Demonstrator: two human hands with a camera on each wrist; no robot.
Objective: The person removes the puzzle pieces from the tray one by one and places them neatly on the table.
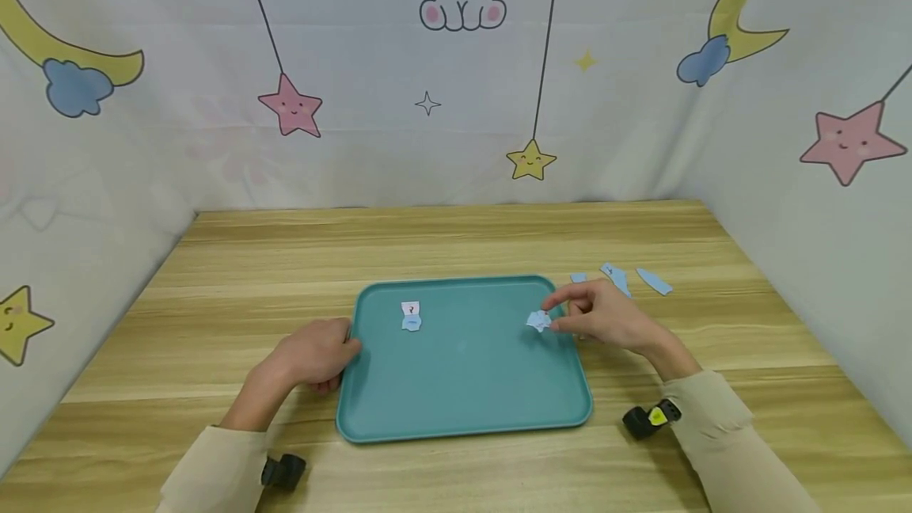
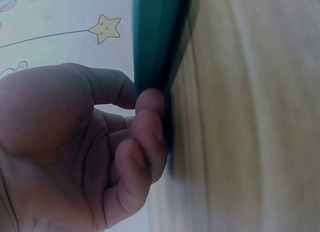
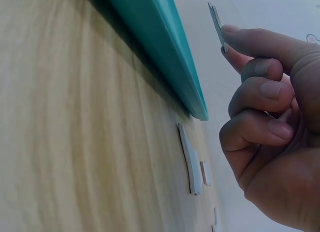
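Note:
My right hand (image 1: pixel 598 311) pinches a small light-blue jagged card piece (image 1: pixel 539 321) between thumb and fingertips, above the right part of the teal tray (image 1: pixel 470 370). In the right wrist view the held piece (image 3: pixel 217 26) appears edge-on and thin, the other fingers curled in. At the tray's left side my left hand (image 1: pixel 321 351) grips the rim, with curled fingers against the tray's edge (image 2: pixel 155 41) in the left wrist view. Inside the tray, at the upper left, lie a white piece with a dark mark (image 1: pixel 410 308) and a light-blue piece (image 1: pixel 411 323) against its lower edge.
On the wooden table (image 1: pixel 712 323) beyond the right hand lie a pointed blue piece (image 1: pixel 653 281), a longer blue piece (image 1: pixel 616 278) and a smaller one (image 1: pixel 578 278), partly behind the hand. A printed curtain (image 1: pixel 456 101) stands along the table's back edge.

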